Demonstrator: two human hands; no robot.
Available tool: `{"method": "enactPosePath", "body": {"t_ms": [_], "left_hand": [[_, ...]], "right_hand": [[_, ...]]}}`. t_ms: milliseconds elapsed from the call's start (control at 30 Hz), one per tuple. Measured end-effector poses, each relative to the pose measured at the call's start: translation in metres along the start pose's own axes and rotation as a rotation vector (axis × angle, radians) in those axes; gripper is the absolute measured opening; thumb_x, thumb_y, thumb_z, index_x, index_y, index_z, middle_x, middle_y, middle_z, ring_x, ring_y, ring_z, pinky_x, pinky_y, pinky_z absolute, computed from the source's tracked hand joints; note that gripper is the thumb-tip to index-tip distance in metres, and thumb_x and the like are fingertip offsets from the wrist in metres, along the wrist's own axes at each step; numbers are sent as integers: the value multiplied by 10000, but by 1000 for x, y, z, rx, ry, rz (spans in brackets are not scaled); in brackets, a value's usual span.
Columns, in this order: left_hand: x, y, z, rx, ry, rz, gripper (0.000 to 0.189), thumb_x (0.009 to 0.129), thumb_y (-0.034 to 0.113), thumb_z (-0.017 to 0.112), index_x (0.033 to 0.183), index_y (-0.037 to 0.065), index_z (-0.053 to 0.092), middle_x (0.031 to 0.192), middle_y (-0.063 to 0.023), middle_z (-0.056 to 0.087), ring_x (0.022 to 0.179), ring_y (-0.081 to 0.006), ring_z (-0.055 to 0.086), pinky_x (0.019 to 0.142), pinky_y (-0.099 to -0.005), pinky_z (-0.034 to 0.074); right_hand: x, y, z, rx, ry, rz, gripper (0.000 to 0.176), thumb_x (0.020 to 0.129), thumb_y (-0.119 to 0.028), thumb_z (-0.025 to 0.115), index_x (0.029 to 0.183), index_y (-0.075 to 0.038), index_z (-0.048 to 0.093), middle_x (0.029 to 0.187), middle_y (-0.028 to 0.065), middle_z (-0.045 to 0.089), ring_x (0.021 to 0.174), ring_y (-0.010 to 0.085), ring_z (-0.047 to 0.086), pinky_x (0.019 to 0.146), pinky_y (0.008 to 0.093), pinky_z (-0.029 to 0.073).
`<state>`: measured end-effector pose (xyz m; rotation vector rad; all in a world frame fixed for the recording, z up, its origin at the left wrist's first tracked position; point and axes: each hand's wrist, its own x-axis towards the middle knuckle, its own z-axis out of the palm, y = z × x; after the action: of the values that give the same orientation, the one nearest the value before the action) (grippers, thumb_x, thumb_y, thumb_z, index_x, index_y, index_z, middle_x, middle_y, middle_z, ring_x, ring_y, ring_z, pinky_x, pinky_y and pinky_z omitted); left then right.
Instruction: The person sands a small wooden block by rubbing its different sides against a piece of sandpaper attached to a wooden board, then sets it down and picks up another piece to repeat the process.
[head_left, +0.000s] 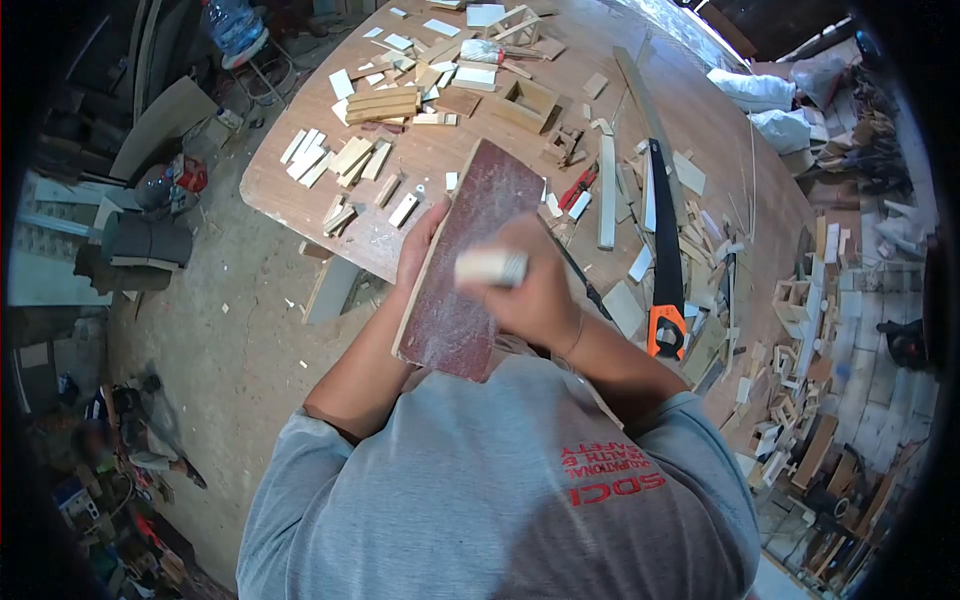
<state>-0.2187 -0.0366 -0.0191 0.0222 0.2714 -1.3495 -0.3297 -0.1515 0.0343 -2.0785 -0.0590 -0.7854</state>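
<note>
My left hand (420, 245) grips the edge of a long board faced with dusty red-brown sandpaper (455, 290), tilted in front of my chest. My right hand (545, 290) is closed around a small pale wood block (490, 267) over the middle of the sandpaper. The block and the fingers round it are blurred by motion. Most of my left fingers are hidden behind the board. Close to the right forearm lies a hand saw (663, 230) with a black blade and an orange handle.
The wooden table (290, 185) carries small wood strips (385, 103), an open wooden box (528, 104), red-handled pliers (578, 190) and a long wood strip (607, 190). Offcuts (800, 380) are heaped at the right. A stool with a water bottle (232, 28) stands back left.
</note>
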Motion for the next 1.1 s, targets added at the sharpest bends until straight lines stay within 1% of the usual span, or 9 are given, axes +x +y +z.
{"method": "enactPosePath", "body": {"t_ms": [133, 233, 333, 467, 567, 767, 867, 967, 1100], "left_hand": [[-6, 1, 8, 77, 73, -45, 608, 1031, 474, 340, 1411, 18, 471, 1331, -262, 566, 1188, -402, 595, 1037, -553, 468], [4, -3, 2, 145, -187, -240, 609, 1029, 476, 342, 1412, 21, 473, 1318, -269, 574, 1168, -406, 607, 1031, -557, 470], [15, -9, 13, 62, 27, -143, 643, 1004, 510, 383, 1371, -2, 509, 1247, -270, 616, 1081, -407, 649, 936, -559, 526], [10, -5, 22, 127, -27, -170, 654, 1003, 511, 381, 1355, -22, 519, 1232, -271, 625, 1064, -407, 654, 933, -532, 534], [19, -10, 10, 109, -222, -296, 650, 1020, 488, 371, 1379, -42, 484, 1270, -283, 602, 1137, -406, 623, 1025, -502, 486], [25, 2, -5, 74, -19, -111, 620, 1015, 465, 417, 1383, -29, 484, 1305, -270, 585, 1161, -390, 612, 1047, -512, 467], [16, -4, -5, 144, 20, -119, 567, 1004, 443, 420, 1337, -2, 535, 1228, -230, 637, 1101, -338, 646, 1000, -463, 500], [18, -4, -6, 139, -5, -128, 580, 1001, 452, 422, 1344, -4, 530, 1236, -238, 630, 1100, -342, 647, 991, -470, 505], [13, -5, 9, 4, 221, -65, 698, 994, 544, 367, 1374, -27, 496, 1233, -277, 616, 1106, -396, 630, 922, -550, 531]], "right_hand": [[-20, 13, -26, -58, -183, -63, 247, 688, -120, 862, 865, -94, 692, 796, 78, 619, 799, 285, 606, 734, 377, 473], [-20, 39, -29, 151, 241, 559, 250, 681, -147, 874, 855, -105, 700, 819, 71, 636, 824, 278, 612, 771, 377, 474], [-16, -7, -20, -102, -53, -1, 252, 671, -160, 887, 838, -119, 702, 837, 53, 653, 839, 267, 626, 790, 398, 468], [-26, 10, -50, -170, -82, 20, 237, 699, -139, 871, 851, -107, 692, 816, 54, 653, 802, 261, 642, 836, 372, 485], [-15, 35, -35, 309, 356, 559, 218, 699, -96, 835, 834, -64, 667, 811, 109, 651, 819, 304, 628, 725, 401, 494], [-26, 14, -20, -47, -18, -68, 228, 704, -124, 842, 870, -83, 692, 836, 104, 659, 807, 308, 631, 732, 404, 492], [-25, 66, -20, 172, 291, 485, 217, 702, -122, 844, 832, -74, 676, 833, 108, 658, 805, 309, 636, 727, 394, 500], [-23, 2, -10, -49, -26, -19, 206, 716, -126, 836, 840, -73, 680, 830, 114, 648, 808, 314, 639, 734, 395, 506], [-22, 29, -16, -132, 115, 100, 180, 757, -135, 821, 847, -73, 679, 816, 68, 635, 783, 267, 612, 741, 383, 499]]}}
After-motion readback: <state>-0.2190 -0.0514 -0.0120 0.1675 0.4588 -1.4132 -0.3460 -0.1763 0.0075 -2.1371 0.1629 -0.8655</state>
